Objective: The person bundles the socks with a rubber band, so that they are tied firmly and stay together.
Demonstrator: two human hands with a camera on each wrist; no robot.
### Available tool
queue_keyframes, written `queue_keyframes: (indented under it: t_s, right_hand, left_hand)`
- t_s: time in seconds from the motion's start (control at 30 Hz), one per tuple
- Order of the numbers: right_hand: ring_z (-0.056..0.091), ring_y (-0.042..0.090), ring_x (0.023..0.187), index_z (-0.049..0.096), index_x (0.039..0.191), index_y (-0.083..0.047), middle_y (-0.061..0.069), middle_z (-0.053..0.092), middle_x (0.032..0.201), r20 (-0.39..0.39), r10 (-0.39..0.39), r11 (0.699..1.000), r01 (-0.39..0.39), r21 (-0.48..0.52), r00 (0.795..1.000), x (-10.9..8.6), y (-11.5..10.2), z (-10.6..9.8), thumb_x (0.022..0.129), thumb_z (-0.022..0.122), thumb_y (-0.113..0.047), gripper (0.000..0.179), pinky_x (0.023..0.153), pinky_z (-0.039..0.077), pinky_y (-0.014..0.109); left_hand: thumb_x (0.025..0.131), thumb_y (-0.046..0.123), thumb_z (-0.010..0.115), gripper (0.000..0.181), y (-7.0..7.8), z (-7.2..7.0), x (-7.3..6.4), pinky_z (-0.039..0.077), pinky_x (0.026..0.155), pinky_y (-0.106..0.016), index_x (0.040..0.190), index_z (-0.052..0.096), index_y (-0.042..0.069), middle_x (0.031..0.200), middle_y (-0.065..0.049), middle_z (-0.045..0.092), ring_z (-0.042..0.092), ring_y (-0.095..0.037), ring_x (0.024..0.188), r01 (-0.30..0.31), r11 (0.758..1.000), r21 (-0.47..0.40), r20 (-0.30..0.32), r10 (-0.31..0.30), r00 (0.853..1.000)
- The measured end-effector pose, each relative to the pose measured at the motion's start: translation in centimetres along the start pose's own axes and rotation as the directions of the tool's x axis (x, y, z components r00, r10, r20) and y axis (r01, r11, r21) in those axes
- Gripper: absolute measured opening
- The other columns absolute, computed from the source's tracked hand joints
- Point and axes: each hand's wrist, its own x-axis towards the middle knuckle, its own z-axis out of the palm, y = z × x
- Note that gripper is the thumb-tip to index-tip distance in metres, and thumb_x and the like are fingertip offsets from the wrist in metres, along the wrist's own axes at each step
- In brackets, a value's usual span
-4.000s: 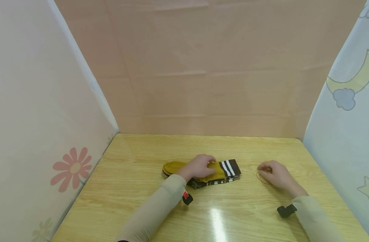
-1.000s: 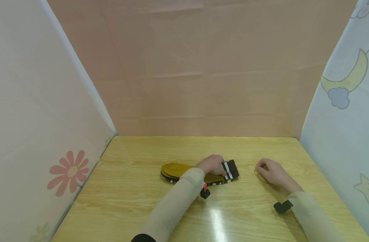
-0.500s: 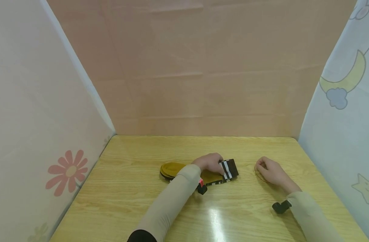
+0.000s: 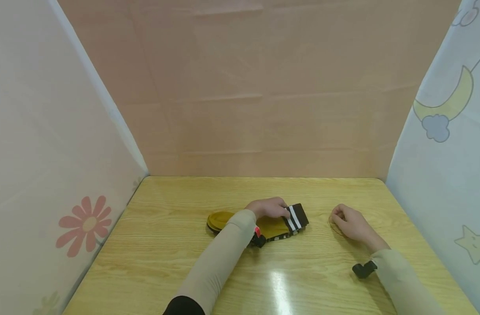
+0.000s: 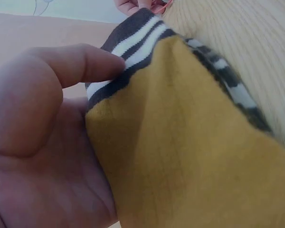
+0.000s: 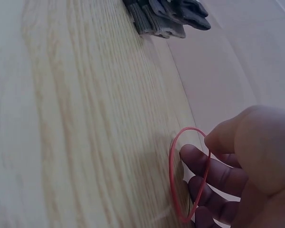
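Observation:
A mustard sock (image 4: 273, 228) with a dark brown, white-striped cuff lies lengthwise on the table, its toe to the left. Beneath it shows the edge of a dark sock with white patches (image 5: 242, 97). My left hand (image 4: 268, 207) pinches the mustard sock by its cuff, thumb on the stripes and the other fingers hidden behind the fabric. The cuff end tilts up in the left wrist view. Off to the right, my right hand (image 4: 352, 223) holds a thin red rubber band (image 6: 171, 166) between thumb and fingers, the loop hanging down toward the tabletop.
The wood-grain table (image 4: 177, 262) has a pinkish-brown sheet (image 4: 263, 87) upright along its back edge. Pale printed curtains stand at the left (image 4: 35, 131) and right (image 4: 452, 175). Black wrist cameras (image 4: 364, 269) stick out from both sleeves.
My left hand has moved from the middle of the mustard sock right to its cuff, then slightly back and up with the cuff in its grip. The right hand keeps the rubber band, almost in place.

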Motion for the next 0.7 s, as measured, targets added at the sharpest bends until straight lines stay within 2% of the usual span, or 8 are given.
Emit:
queue_keyframes:
  t_s: [0.13, 0.27, 0.43, 0.6, 0.7]
  right_hand:
    - [0.057, 0.015, 0.079, 0.064, 0.107, -0.003, 0.002, 0.066, 0.089, -0.004, -0.003, 1.000, 0.003, -0.001, 1.000, 0.02, 0.06, 0.07, 0.107, 0.056, -0.012, 0.012, 0.070, 0.047, 0.032]
    - [0.057, 0.015, 0.079, 0.064, 0.107, -0.002, 0.002, 0.066, 0.089, -0.005, -0.002, 1.000, 0.002, 0.001, 1.000, 0.00, -0.03, 0.05, 0.108, 0.056, -0.013, 0.014, 0.070, 0.047, 0.032]
    - [0.059, 0.015, 0.080, 0.066, 0.105, -0.004, 0.002, 0.068, 0.089, -0.026, 0.008, 1.000, -0.008, -0.003, 1.000, -0.03, -0.13, 0.11, 0.105, 0.060, -0.012, 0.010, 0.073, 0.049, 0.035]
    - [0.062, 0.015, 0.082, 0.067, 0.106, -0.004, 0.004, 0.069, 0.091, -0.042, 0.018, 1.000, -0.018, 0.007, 0.999, -0.11, -0.11, 0.04, 0.103, 0.064, -0.012, 0.009, 0.076, 0.051, 0.038]
    - [0.063, 0.017, 0.084, 0.067, 0.107, -0.003, 0.005, 0.070, 0.092, -0.037, 0.013, 1.000, -0.012, 0.020, 0.999, -0.17, -0.13, -0.07, 0.103, 0.063, -0.010, 0.008, 0.076, 0.051, 0.039]
  left_hand:
    - [0.101, 0.025, 0.063, 0.018, -0.22, -0.20, -0.09, 0.037, 0.076, -0.031, 0.092, 0.076, 0.015, 0.087, 0.002, 0.056, 0.048, -0.014, 0.082, -0.012, 1.000, -0.012, 0.025, 0.012, 1.000]
    - [0.101, 0.022, 0.064, 0.015, -0.34, -0.26, 0.01, 0.038, 0.077, -0.031, 0.094, 0.075, 0.015, 0.090, 0.002, 0.058, 0.049, -0.014, 0.083, -0.032, 0.999, -0.004, 0.037, 0.032, 0.999]
    - [0.100, 0.014, 0.066, 0.008, -0.48, -0.42, 0.27, 0.038, 0.072, -0.028, 0.100, 0.074, 0.013, 0.088, 0.002, 0.059, 0.048, -0.013, 0.078, -0.074, 0.997, 0.006, 0.043, 0.074, 0.996]
    - [0.097, 0.010, 0.073, 0.009, -0.32, -0.71, 0.29, 0.044, 0.074, -0.025, 0.106, 0.076, 0.013, 0.095, 0.003, 0.068, 0.053, -0.013, 0.082, -0.116, 0.992, 0.055, 0.050, 0.114, 0.992]
    - [0.095, 0.011, 0.078, 0.009, -0.11, -0.81, 0.23, 0.046, 0.075, -0.024, 0.103, 0.077, 0.015, 0.096, 0.004, 0.070, 0.055, -0.013, 0.082, -0.131, 0.986, 0.105, 0.036, 0.128, 0.991]
